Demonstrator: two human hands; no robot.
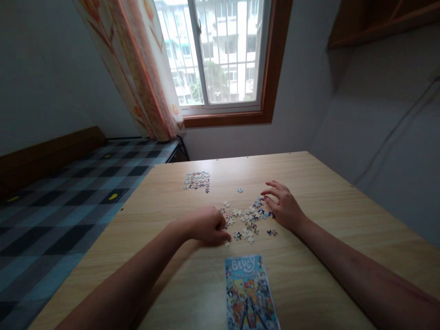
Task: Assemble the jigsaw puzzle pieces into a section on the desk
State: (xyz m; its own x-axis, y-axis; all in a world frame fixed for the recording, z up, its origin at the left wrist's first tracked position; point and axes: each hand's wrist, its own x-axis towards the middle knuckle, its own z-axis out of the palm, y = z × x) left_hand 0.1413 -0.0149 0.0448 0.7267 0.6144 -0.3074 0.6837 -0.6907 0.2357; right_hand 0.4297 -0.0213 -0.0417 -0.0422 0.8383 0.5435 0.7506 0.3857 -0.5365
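Note:
Several loose puzzle pieces (245, 220) lie scattered in the middle of a light wooden table (330, 220). My left hand (208, 225) rests on the table at the left edge of the pile, fingers curled down; whether it holds a piece is hidden. My right hand (283, 206) hovers at the right edge of the pile with fingers spread and slightly bent, touching the pieces. A joined patch of puzzle (197, 180) sits farther back on the left. One stray piece (240, 190) lies alone behind the pile.
A colourful reference picture card (249, 293) lies near the table's front edge. A bed with a checked blue cover (68, 201) stands to the left. A window (223, 55) with a curtain (140, 68) is behind, and a grey wall runs along the right.

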